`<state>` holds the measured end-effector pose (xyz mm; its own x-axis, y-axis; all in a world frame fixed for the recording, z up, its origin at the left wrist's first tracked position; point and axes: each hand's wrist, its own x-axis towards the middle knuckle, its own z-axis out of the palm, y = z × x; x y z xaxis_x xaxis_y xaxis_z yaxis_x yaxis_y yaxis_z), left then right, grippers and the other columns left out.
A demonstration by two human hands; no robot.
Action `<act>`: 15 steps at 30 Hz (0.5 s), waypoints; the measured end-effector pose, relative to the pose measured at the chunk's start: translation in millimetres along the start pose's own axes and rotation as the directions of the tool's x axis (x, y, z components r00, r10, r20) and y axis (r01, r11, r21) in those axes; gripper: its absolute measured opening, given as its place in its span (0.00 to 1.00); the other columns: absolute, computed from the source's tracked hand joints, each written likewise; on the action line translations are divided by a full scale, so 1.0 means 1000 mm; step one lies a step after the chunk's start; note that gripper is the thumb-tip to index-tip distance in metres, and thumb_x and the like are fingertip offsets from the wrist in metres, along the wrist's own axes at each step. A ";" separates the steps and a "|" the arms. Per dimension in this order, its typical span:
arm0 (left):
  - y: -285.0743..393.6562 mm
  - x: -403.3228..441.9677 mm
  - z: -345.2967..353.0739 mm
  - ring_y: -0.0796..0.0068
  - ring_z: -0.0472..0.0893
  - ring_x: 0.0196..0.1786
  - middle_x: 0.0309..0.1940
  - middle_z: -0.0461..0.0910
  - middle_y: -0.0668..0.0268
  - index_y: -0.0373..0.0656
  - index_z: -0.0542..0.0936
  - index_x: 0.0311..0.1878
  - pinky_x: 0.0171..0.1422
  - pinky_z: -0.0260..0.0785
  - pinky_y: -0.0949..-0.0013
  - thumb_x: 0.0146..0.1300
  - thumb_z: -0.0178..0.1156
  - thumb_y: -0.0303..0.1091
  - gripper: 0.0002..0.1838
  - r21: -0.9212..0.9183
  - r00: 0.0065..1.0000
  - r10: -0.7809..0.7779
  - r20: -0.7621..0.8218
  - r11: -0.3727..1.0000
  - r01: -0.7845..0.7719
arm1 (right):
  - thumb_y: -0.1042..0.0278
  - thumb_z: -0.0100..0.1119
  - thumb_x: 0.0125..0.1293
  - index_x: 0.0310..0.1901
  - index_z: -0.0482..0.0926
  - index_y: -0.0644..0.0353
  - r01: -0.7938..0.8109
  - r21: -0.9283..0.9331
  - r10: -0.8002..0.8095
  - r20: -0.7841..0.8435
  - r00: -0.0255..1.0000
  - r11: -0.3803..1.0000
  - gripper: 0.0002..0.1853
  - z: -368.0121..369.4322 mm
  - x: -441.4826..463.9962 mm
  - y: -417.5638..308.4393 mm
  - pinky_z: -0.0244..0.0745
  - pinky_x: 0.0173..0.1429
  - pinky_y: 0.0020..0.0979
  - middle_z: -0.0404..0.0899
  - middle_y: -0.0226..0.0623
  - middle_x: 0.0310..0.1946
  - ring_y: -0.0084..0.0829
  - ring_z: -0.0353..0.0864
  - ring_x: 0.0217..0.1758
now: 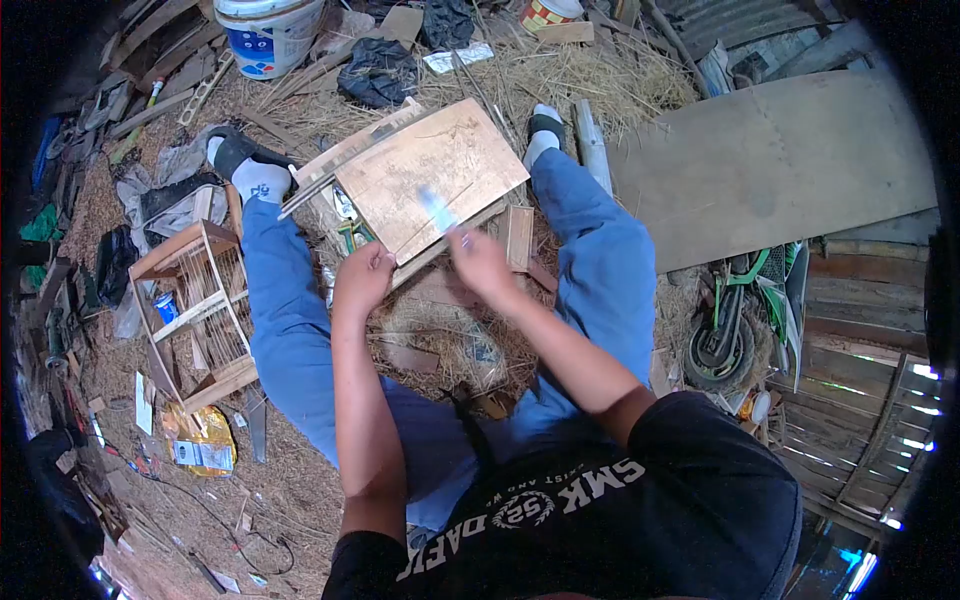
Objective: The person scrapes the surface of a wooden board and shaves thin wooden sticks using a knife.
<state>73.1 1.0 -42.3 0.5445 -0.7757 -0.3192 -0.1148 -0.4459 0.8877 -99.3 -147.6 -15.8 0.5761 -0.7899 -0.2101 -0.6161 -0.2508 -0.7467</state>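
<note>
A light wooden board [430,160] lies tilted between my legs, with thin slivers on its face. At its near left corner is my left hand [362,280], fingers curled in; what they grip, if anything, is hidden. My right hand [482,264] is closed around a light-blue tool [437,208] above the board's near edge. Motion blurs this tool, so its kind does not show. Thin sticks [308,195] jut out past the board's left side. Under the near edge runs a wooden strip [448,245].
To my left stands a wooden frame with slats [188,238], near a yellow packet [205,440]. Behind are a white bucket [268,35] and black plastic bags [378,72]. A large panel [770,165] and a green toy-like motorbike [735,310] are at right. Straw and shavings cover the ground.
</note>
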 end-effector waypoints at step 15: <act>0.006 -0.003 -0.002 0.59 0.79 0.29 0.25 0.79 0.54 0.37 0.78 0.35 0.38 0.70 0.58 0.68 0.62 0.39 0.13 0.070 1.000 -0.009 -0.028 0.997 0.011 | 0.47 0.51 0.77 0.39 0.84 0.66 0.048 -0.113 -0.031 0.155 0.987 0.992 0.26 -0.002 -0.005 -0.011 0.78 0.42 0.48 0.83 0.58 0.30 0.54 0.85 0.34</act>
<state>72.4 1.1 -35.9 0.5683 -0.7591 -0.3176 -0.1670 -0.4844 0.8588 -96.5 -142.3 -5.5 0.6710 -0.6856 -0.2824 -0.6440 -0.3502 -0.6802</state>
